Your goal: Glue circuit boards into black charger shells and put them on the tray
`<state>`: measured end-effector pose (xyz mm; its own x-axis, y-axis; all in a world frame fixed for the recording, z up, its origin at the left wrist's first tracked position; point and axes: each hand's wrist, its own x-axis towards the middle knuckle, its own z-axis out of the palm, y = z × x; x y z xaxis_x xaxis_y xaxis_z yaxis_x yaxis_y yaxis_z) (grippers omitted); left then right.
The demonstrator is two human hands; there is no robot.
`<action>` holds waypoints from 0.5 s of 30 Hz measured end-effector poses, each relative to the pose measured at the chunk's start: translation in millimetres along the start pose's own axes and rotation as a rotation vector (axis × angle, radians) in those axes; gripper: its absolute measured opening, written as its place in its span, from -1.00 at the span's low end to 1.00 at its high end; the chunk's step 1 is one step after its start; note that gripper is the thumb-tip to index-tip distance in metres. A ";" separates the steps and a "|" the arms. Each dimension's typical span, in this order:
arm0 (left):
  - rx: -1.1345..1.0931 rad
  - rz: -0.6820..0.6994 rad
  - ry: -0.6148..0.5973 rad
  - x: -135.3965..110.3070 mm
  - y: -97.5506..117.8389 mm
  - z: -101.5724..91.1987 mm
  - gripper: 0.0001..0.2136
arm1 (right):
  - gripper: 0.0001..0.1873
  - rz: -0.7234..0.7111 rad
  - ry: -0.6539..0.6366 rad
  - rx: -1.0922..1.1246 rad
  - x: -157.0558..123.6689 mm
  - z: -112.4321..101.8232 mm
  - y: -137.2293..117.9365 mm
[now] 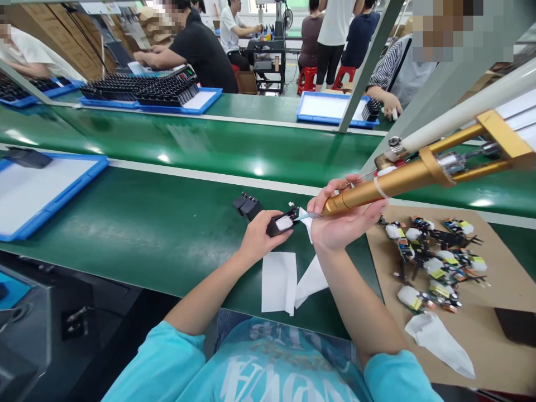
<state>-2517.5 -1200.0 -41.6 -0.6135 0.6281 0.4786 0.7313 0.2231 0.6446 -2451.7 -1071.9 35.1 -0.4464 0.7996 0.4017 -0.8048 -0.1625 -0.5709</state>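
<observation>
Fingers of the left hand (257, 231) are clamped on a small black case (274, 228), thumb along the near side and the others over the far side. Inside the case, just right of those fingertips, sits a white lump (285, 223), with small parts and wires at the far end. The right hand (335, 231) faces palm up, its fingers bent around the front of a gold tube (389, 181), its thumb stretched out along the near side. From this tube a thin pale nozzle (307, 215) points left, its tip at the end of the case; whether it touches, I cannot tell. Just beyond the left fingers lie some black blocks (249, 205). Nearer the body than both hands are a white paper (278, 279) and a folded paper (312, 282) beside it, on the green table (167, 223). Right of the right hand, a cardboard sheet (494, 357) bears a pile of wired parts (439, 268) and a crumpled white wrap (441, 343). Well left of the left fingers is a blue tray (42, 192) holding a dark block (29, 158). Beyond both hands runs a green belt (209, 145); past it, one far tray (209, 97) carries rows of black cases (167, 86), and several people sit or stand.
</observation>
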 end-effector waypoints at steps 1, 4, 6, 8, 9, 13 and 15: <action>-0.002 -0.002 0.000 0.0 0.8 0.0 -0.70 | -0.54 -0.002 0.007 -0.006 0.0 -0.1 0.1; -0.007 -0.021 0.003 0.3 2.3 -0.4 -0.70 | -0.55 -0.003 0.021 -0.038 -0.1 -0.5 0.4; -0.012 -0.031 0.001 0.4 2.6 -0.6 -0.70 | -0.55 -0.002 0.020 -0.039 0.0 -0.9 0.8; -0.019 -0.039 -0.004 0.4 2.7 -0.6 -0.69 | -0.53 0.001 0.011 -0.027 0.2 -1.4 1.5; -0.024 -0.044 -0.008 0.4 2.8 -0.5 -0.69 | -0.52 0.001 0.007 -0.021 0.3 -1.6 1.7; -0.047 -0.079 -0.033 0.8 4.1 -0.3 -0.71 | -0.48 0.000 0.004 -0.047 0.3 -1.0 1.6; -0.055 -0.107 -0.046 1.1 4.9 0.1 -0.71 | -0.48 0.011 0.013 -0.073 -0.5 0.5 0.6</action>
<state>-2514.6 -1198.1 -38.0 -0.6720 0.6365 0.3785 0.6441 0.2501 0.7229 -2452.2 -1072.7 34.9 -0.4499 0.8052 0.3862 -0.7687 -0.1292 -0.6264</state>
